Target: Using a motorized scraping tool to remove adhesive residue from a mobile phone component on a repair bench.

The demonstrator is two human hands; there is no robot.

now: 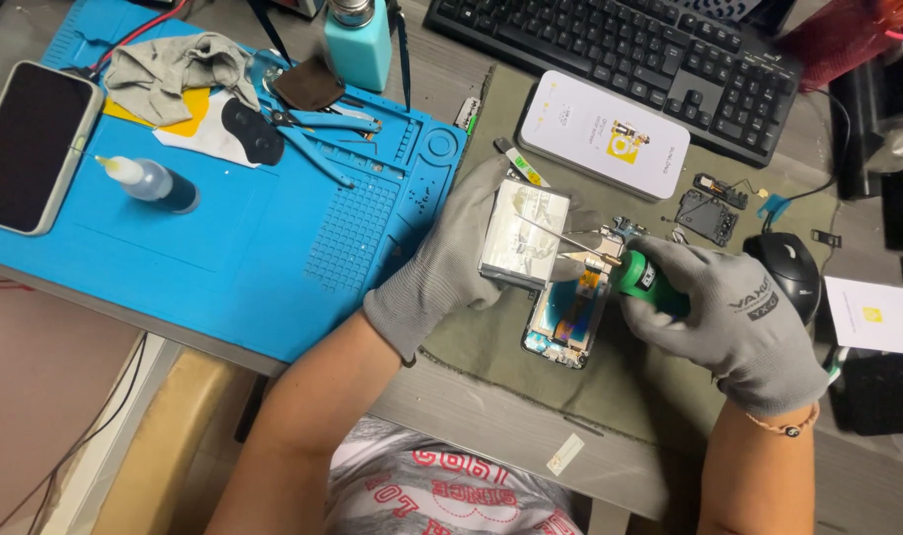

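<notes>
A cluttered repair desk carried a grey-green cloth mat [531,391]. At its centre lay an opened phone [562,322]; the left hand [451,263] clasped a flat silvery battery [524,234] lifted over it, while the right hand [734,322] clenched a green-handled screwdriver [610,260], tip at nine o'clock. The battery looked stiff, puncture-prone, best gripped by its edges. The phone's upper half was hidden. A blue work mat [273,248] lay at nine o'clock, a keyboard [620,59] at twelve.

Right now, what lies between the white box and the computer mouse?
In the head view, small black phone parts lie on the green mat between the white box and the mouse.
</notes>
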